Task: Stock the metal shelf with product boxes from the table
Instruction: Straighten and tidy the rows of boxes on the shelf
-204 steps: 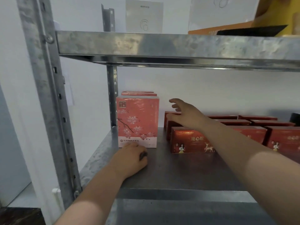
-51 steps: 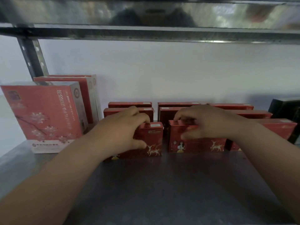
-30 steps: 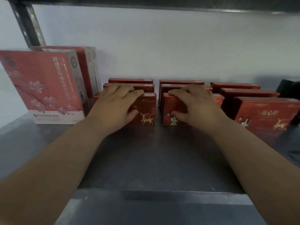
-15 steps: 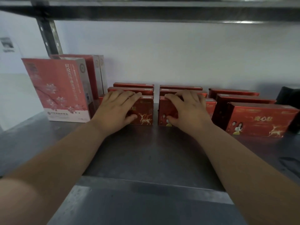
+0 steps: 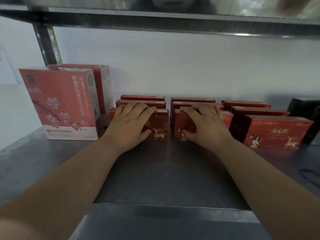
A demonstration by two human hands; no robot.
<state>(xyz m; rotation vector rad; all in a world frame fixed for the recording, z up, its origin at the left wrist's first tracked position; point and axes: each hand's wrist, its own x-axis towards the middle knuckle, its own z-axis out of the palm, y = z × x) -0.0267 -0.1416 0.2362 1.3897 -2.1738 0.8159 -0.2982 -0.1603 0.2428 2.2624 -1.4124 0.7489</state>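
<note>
Boxes (image 5: 245,103) of red card stand on their long edges on the metal shelf (image 5: 155,174), long axis running left to right, printed deer fronts facing the viewer. They form 3 columns, each 3 deep toward the white wall (image 5: 190,66).

At the front of the left column, the left hand (image 5: 131,125) lies over the left front box (image 5: 160,126). Its fingers are nearly straight across the top edge and its thumb is pressed to the printed face. The right hand (image 5: 207,126) lies the same way on the middle front box (image 5: 181,122), and neither hand curls round its box. A narrow gap separates these 2 boxes.

The third front box (image 5: 277,131) stands a little nearer the shelf's front edge, close to the right wrist but apart from it.

On the left, 2 tall pink boxes (image 5: 58,104) stand upright, 1 behind the other, just beside the left column. At the far right is a black thing (image 5: 304,108), partly cut off. An upper shelf (image 5: 155,18) runs overhead, and a slotted post (image 5: 47,44) rises at the back left.
</note>
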